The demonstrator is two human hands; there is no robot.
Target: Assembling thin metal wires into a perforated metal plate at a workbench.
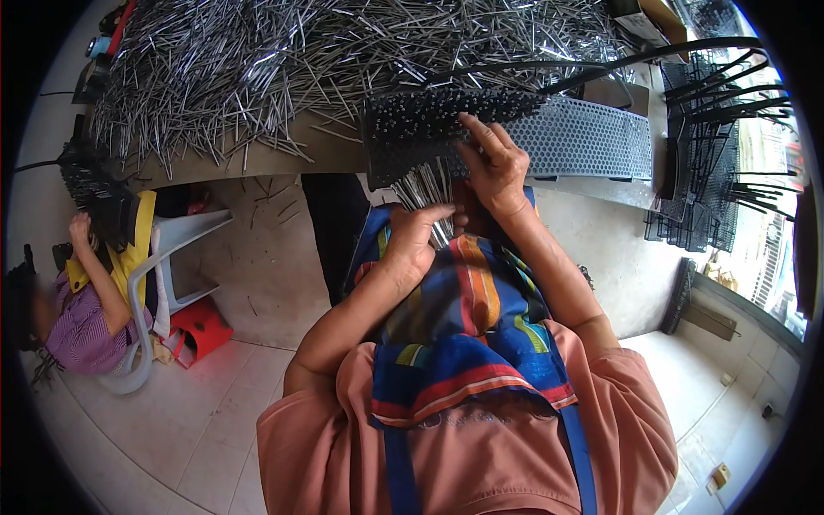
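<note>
My left hand (414,240) is closed around a bundle of thin metal rods (422,190), which fan out upward over my apron. Just above them, my right hand (498,170) reaches over the front edge of a curved panel full of small round holes (584,137). Its index finger touches or nearly touches a dense cluster of upright dark rods (429,116) standing in the panel's left part. The thumb is apart from the index finger, and I see nothing between them.
A wide heap of loose metal rods (283,69) covers the table behind the panel. Black mesh racks with long rods (704,129) stand at the right. At the left, another person (90,300) sits on a grey plastic chair (142,300) beside a red container (202,330).
</note>
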